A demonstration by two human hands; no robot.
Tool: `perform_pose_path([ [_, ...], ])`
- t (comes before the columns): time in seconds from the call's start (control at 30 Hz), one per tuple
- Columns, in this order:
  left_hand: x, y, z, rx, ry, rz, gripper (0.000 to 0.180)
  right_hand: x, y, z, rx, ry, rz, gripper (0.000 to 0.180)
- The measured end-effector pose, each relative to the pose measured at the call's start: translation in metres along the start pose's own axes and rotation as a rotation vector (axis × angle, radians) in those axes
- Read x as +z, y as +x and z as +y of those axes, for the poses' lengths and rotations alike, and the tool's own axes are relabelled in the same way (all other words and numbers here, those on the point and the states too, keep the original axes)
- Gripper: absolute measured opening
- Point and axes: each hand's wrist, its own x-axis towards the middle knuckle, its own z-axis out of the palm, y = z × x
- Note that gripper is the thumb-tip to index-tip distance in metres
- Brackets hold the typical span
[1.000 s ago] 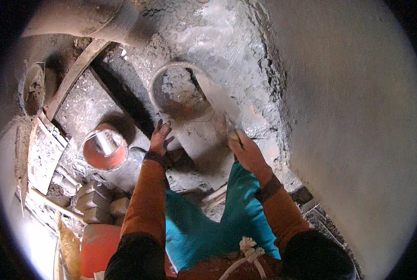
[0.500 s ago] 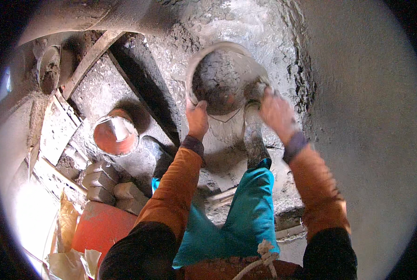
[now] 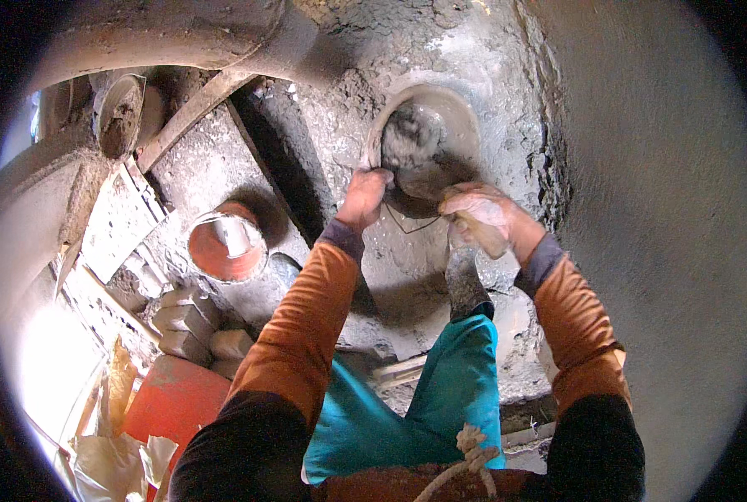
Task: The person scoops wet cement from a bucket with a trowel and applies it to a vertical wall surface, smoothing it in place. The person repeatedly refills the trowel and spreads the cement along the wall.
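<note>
A grey, mortar-smeared bucket [image 3: 472,125] stands on the crusted ground ahead of my boots, its wire handle hanging on the near side. Wet grey mortar [image 3: 411,138] lies inside it. Closed on the bucket's left rim, my left hand [image 3: 365,199] has its thumb toward the inside. My right hand [image 3: 484,213] is curled at the near right rim, above my right boot. Under its palm shows a blunt tan piece [image 3: 484,237], whose kind I cannot make out. Whether these right fingers also touch the rim is unclear.
An orange bucket [image 3: 204,251] with something pale inside stands at left. Beyond it lie a wooden plank [image 3: 191,113] and a dark gap in the ground. Grey blocks [image 3: 185,322] are stacked near a red container [image 3: 177,397]. A grey plastered wall [image 3: 658,251] rises at right.
The bucket has gone from tilted toward me to more upright, shifting right. My right hand has come down and inward from its right side to the near rim. My left hand keeps its hold.
</note>
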Motion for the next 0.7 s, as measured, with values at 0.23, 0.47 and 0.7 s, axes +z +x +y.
perform_pose_path([
  [0.23, 0.023, 0.041, 0.001, 0.689, 0.272, 0.215, 0.056, -0.018, 0.039, 0.009, 0.563, -0.945, -0.290, 0.014],
  [0.47, 0.035, 0.057, 0.029, 0.649, 0.155, 0.154, 0.060, 0.026, 0.014, -0.079, 0.348, -1.881, -0.169, 0.012],
  [0.7, 0.034, 0.043, 0.034, 0.733, 0.368, 0.150, 0.062, -0.056, 0.000, -0.002, -0.154, -1.935, -0.454, 0.020],
])
